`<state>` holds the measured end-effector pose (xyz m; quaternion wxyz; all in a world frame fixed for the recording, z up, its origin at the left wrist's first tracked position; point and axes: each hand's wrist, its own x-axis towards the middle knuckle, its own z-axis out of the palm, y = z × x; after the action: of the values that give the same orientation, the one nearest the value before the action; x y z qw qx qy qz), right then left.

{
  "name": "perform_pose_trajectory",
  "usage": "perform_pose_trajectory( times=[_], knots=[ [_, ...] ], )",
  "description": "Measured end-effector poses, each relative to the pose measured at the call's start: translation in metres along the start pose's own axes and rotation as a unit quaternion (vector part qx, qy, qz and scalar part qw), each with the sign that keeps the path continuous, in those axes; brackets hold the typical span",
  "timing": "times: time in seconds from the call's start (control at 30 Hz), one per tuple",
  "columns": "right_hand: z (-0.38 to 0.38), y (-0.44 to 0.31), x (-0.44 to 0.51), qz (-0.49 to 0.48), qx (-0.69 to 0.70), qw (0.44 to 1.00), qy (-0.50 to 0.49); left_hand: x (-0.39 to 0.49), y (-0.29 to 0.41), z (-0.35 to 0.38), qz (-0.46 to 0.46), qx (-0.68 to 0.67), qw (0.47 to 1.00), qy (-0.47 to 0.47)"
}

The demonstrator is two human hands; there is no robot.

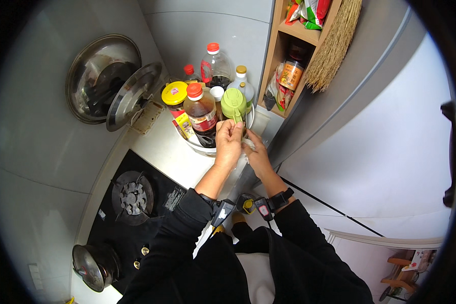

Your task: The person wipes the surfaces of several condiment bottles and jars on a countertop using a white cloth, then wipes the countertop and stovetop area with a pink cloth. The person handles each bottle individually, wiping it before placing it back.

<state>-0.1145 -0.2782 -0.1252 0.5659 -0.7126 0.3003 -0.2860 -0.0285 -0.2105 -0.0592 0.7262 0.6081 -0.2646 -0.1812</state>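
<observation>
My left hand (229, 142) is closed at the handle of a green-lidded container (234, 100), its fingertips on the green handle. My right hand (256, 152) is beside it, with a crumpled whitish cloth or tissue (247, 147) at its fingers. The container stands on a round white tray (203, 149) among several condiment bottles. Left of it are a red-capped bottle of dark sauce (201, 116) and a yellow-lidded jar (174, 95). Behind stand a larger red-capped bottle (215, 66) and a gold-capped bottle (240, 78).
A black gas hob (157, 224) lies at lower left, with a lidded pot (95, 268) on it. Metal pan lids (135, 97) hang on the left wall. At right are a wooden shelf (277, 68) with packets and a jar, a straw broom (334, 49) and a grey door-like panel (307, 125).
</observation>
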Motion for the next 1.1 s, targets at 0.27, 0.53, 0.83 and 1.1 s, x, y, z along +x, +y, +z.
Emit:
perform_pose_trajectory(
  times=[0.27,0.53,0.83,1.1],
  knots=[
    [-0.007,-0.002,0.013,0.121,0.089,0.988,0.033,-0.001,0.000,-0.004,0.023,0.016,0.999,0.035],
    [-0.022,-0.008,0.055,-0.136,-0.107,0.980,0.101,-0.054,0.082,-0.033,0.023,-0.188,0.982,0.000],
    [0.035,-0.006,0.081,-0.165,-0.522,0.835,-0.054,-0.090,0.132,-0.081,0.095,-0.128,0.987,-0.007],
    [0.030,-0.069,0.088,-0.026,-0.573,0.759,-0.308,-0.093,0.139,-0.094,0.087,-0.142,0.986,-0.010]
  ],
)
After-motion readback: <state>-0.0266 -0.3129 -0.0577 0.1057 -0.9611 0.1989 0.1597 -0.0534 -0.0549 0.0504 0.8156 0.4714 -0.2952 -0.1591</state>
